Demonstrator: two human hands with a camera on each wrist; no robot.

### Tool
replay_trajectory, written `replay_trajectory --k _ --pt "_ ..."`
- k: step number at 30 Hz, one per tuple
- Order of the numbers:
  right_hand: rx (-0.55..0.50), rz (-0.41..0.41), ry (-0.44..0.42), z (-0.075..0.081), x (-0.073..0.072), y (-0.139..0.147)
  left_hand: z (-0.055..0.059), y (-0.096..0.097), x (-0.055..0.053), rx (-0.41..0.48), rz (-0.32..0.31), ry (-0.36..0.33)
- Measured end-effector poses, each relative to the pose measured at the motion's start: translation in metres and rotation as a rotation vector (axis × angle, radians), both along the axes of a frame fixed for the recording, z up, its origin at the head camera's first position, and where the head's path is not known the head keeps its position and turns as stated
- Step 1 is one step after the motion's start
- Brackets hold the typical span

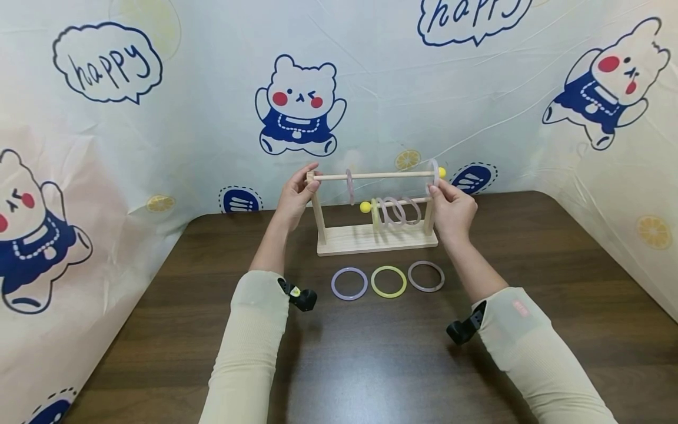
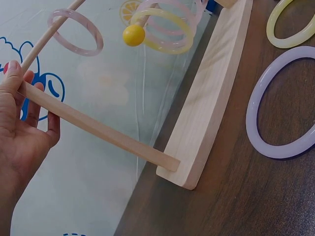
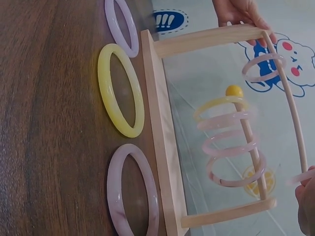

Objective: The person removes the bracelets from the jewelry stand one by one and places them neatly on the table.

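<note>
pale ring (image 1: 436, 168): at the right end of the stand's upper rod (image 1: 392, 175), just inside its yellow knob (image 1: 442, 172), and looks to be round the rod; its opening is much wider than the knob, so a careless outward tug could slip it off.
my right hand (image 1: 454, 212): pinches that ring; pressing down here might lever the rod, which only the left post seems to carry.
hanging ring (image 1: 350, 187): on the same rod nearer the left post, held by nothing else; a tilt could set it sliding.
my left hand (image 1: 295, 200): grips the left post's top; should i loosen it while pulling, the wooden stand (image 1: 378, 239) could tip or skid.
lower rod (image 1: 422, 200): carries four rings; its free left end means a jolt could shed them.
worktop (image 1: 371, 353): lilac ring (image 1: 349, 298), yellow ring (image 1: 389, 295) and greyish ring (image 1: 426, 290) lie before the base, where a forward skid would shove them.
</note>
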State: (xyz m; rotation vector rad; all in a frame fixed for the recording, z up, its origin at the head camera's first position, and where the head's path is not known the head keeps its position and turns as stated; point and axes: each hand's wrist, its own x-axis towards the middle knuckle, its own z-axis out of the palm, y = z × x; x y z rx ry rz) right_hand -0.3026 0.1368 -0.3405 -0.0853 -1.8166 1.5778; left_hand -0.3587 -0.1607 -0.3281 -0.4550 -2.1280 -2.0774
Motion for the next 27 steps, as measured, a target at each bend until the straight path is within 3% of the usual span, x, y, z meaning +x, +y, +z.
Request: replay_trajectory --k 9,27 --pt "-0.028 -0.004 0.0 -0.0015 -0.0003 0.0034 0.0016 -0.0002 0.0052 0.023 -0.024 0.028" --pt "-0.05 -0.03 0.027 -0.0064 -0.0019 0.0099 0.0003 0.0012 0.0032 0.0 0.016 -0.012"
